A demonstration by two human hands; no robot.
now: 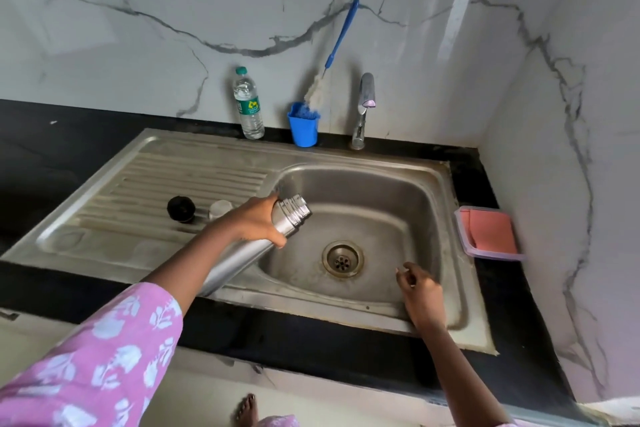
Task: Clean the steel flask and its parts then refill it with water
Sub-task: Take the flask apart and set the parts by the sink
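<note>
Left hand (254,224) tilts open steel flask (258,243) over sink (363,191).

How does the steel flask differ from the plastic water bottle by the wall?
The steel flask is opaque metal, uncapped and tilted over the sink, gripped by the left hand. The plastic water bottle is clear, capped in green and stands upright, untouched. Both are tall, narrow drink containers.

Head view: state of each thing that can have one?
flask: uncapped, tilted over the sink, held by left hand
right hand: empty, fingers loose
black cap: off, on drainboard
tap: no water running
water bottle: capped, upright
brush: standing in blue cup
</note>
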